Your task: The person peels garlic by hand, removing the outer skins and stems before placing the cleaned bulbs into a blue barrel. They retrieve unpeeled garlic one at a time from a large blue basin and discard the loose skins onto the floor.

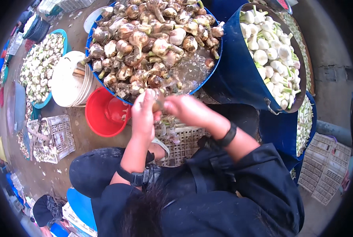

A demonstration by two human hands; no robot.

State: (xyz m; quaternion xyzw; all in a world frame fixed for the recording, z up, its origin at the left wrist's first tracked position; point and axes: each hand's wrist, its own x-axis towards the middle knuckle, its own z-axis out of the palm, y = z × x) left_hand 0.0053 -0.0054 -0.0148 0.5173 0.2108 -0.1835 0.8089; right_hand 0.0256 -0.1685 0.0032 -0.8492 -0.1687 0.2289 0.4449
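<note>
Just over the near rim of a big blue tub, my left hand is closed around a brownish garlic bulb, mostly hidden by the fingers. My right hand comes in from the right, its curled fingers against the bulb; motion smears it, and what it grips is hidden. Unpeeled, muddy garlic bulbs heap up in the tub, with murky water showing at its right side. Below my hands, bits of garlic skin lie on a plastic crate.
A red bucket stands left of my left hand, beside a stack of white buckets. Cleaned white garlic fills a tilted blue barrel at right. Farther left are a teal basin of garlic and a crate. Another person is at lower left.
</note>
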